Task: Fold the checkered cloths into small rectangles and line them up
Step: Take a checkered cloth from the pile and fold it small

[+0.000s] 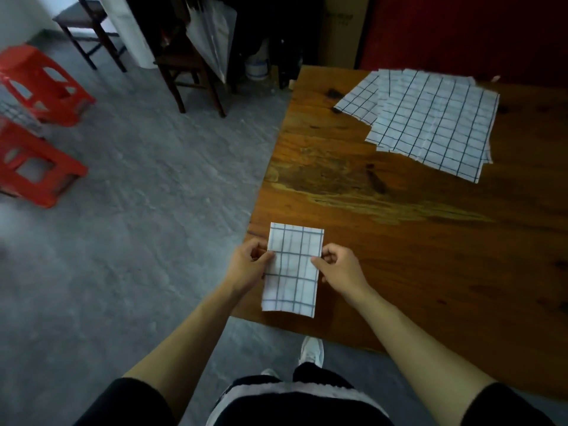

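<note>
Left grip: your left hand (247,265) pinches the left long edge of the folded cloth (292,269), thumb on top and fingers curled under, closed only as far as the fabric's thickness.
Folded cloth: it sits at the near left corner of the table (384,241), already a narrow rectangle, its near end just at the table edge; you hold it at mid-length, likely so both halves stay square for the next fold or for setting it down.
Right grip: your right hand (336,267) mirrors the left, pinching the right long edge with thumb and curled fingers; nothing else is in it.
Why both sides: holding opposite edges keeps the layers from sliding apart.
Unfolded cloths (430,121): a loose overlapping stack lies flat at the far right of the table, well apart from your hands, leaving bare wood between for the row.
Progress: judged early, with most cloths not yet folded.
</note>
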A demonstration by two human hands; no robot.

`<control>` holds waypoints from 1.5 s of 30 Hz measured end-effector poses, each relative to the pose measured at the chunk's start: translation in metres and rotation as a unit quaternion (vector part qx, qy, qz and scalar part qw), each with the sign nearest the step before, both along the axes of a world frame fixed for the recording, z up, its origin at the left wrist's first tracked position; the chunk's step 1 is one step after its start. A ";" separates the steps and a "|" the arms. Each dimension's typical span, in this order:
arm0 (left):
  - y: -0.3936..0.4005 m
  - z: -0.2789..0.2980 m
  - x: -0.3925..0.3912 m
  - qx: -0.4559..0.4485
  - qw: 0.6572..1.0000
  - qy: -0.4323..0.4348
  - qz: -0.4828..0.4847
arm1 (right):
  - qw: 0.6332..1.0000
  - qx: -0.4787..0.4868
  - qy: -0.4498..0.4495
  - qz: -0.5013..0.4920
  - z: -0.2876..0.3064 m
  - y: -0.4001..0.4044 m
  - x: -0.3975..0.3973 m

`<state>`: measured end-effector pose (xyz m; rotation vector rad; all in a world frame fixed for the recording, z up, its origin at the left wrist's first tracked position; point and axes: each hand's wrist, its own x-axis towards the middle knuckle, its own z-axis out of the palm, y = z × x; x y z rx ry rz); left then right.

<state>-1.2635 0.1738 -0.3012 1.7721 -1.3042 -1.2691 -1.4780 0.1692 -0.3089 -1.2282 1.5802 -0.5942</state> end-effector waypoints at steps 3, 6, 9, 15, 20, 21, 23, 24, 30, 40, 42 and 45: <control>0.001 -0.007 0.006 0.022 1.000 -0.001 -0.010 | 1.000 0.025 0.000 -0.002 -0.004 0.005 0.006; -0.003 -0.018 0.017 0.030 0.999 -0.009 -0.016 | 0.999 0.045 -0.001 -0.008 -0.011 0.009 0.012; -0.008 -0.026 0.029 0.036 0.999 -0.025 -0.023 | 0.999 0.046 0.004 -0.010 -0.017 0.012 0.021; -0.012 -0.033 0.051 0.050 0.993 -0.067 -0.083 | 0.997 0.047 0.045 -0.053 -0.019 0.023 0.047; -0.015 -0.042 0.059 0.035 0.982 -0.145 -0.115 | 0.992 0.030 0.095 -0.084 -0.022 0.027 0.065; -0.016 -0.043 0.059 0.035 0.980 -0.153 -0.118 | 0.991 0.027 0.100 -0.090 -0.022 0.027 0.067; -0.017 -0.044 0.060 0.040 0.977 -0.163 -0.129 | 0.989 0.025 0.109 -0.101 -0.024 0.027 0.070; -0.017 -0.045 0.062 0.040 0.976 -0.166 -0.134 | 0.988 0.026 0.112 -0.103 -0.024 0.026 0.071; -0.016 -0.041 0.067 0.030 0.960 -0.211 -0.182 | 0.990 0.044 0.126 -0.053 -0.025 0.022 0.068; -0.014 -0.030 0.059 -0.124 0.778 -0.430 -0.441 | 0.878 -0.050 0.378 0.289 -0.025 0.026 0.076; -0.017 -0.036 0.054 -0.118 0.744 -0.450 -0.480 | 0.867 -0.037 0.388 0.311 -0.029 0.028 0.078; -0.021 -0.043 0.048 -0.121 0.709 -0.469 -0.513 | 0.849 -0.030 0.404 0.339 -0.036 0.027 0.079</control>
